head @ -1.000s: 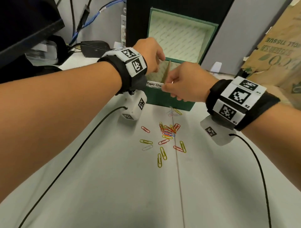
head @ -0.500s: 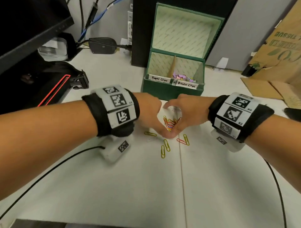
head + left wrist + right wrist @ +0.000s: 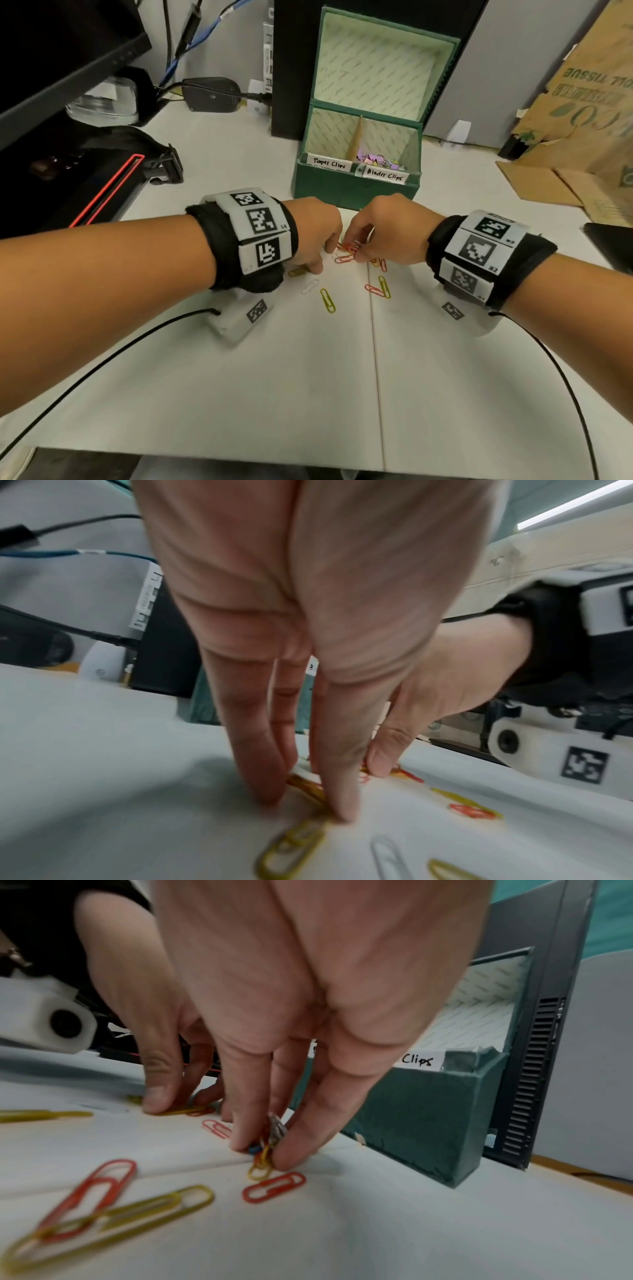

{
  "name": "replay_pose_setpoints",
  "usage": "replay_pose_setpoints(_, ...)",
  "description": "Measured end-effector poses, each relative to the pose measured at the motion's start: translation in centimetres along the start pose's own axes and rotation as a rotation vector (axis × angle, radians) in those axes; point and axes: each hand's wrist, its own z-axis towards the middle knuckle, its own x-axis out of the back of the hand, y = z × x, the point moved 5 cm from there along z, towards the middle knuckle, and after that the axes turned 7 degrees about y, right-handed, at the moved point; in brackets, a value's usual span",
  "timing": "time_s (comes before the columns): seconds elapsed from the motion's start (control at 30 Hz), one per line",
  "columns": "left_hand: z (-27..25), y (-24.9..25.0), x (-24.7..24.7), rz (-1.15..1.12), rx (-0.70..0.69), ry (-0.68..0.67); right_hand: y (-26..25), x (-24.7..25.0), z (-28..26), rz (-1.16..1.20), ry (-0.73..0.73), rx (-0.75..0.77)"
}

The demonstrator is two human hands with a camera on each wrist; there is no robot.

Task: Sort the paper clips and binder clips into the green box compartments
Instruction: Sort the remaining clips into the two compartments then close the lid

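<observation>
The green box [image 3: 356, 186] stands open at the back, its left compartment labelled Paper Clips and its right one Binder Clips. Coloured binder clips [image 3: 380, 161] lie in the right compartment. Loose paper clips [image 3: 327, 300] are scattered on the white table in front. My left hand [image 3: 322, 261] has its fingertips down on the table, and finger and thumb pinch a yellow paper clip [image 3: 308, 788]. My right hand [image 3: 358, 255] pinches a small bunch of several paper clips [image 3: 268, 1139] between thumb and fingers, just above the table.
A red clip [image 3: 274, 1187] and a crossed red and yellow pair [image 3: 103, 1204] lie near my right hand. A black computer case [image 3: 291, 68] stands behind the box, a monitor [image 3: 51, 51] at left, cardboard [image 3: 582, 120] at right. Black wrist cables trail over the table.
Both hands came down from the box's front edge to the pile of paper clips. They now pinch clips at the pile, and some clips have shifted.
</observation>
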Motion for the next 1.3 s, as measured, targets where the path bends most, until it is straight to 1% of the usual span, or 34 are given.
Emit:
replay_pose_setpoints(0.23,0.3,-1.1,-0.1,-0.085,-0.009,0.110,0.4,0.4,-0.3,0.059,0.057,-0.043)
replay_pose_setpoints(0.37,0.5,-1.1,0.2,-0.031,-0.018,0.142,0.6,0.6,-0.4,0.122,0.070,-0.074)
replay_pose_setpoints(0.57,2.1,0.1,-0.4,0.057,-0.067,0.123,0.8,0.8,-0.4,0.159,0.089,-0.113)
replay_pose_setpoints(0.7,2.5,0.5,-0.1,-0.029,-0.092,0.153,1.4,0.9,-0.6,0.137,0.086,-0.136)
replay_pose_setpoints(0.9,2.6,0.3,-0.2,-0.030,-0.105,0.198,2.0,1.0,-1.3,0.173,0.091,-0.173)
replay_pose_setpoints(1.0,2.5,-0.3,-0.1,-0.084,-0.092,0.211,1.9,1.7,-1.5,0.219,0.117,-0.185)
replay_pose_setpoints(1.07,2.5,-1.0,0.1,-0.154,-0.066,0.227,2.1,2.6,-1.5,0.283,0.168,-0.204)
replay_pose_setpoints(1.13,2.3,-1.7,0.8,-0.249,-0.032,0.274,2.5,4.1,-1.2,0.396,0.245,-0.236)
replay_pose_setpoints(1.23,2.1,-3.1,2.6,-0.395,0.042,0.386,2.8,6.8,-0.4,0.572,0.372,-0.273)
replay_pose_setpoints(1.3,2.1,-4.2,4.4,-0.493,0.098,0.469,2.7,8.8,0.6,0.586,0.475,-0.262)
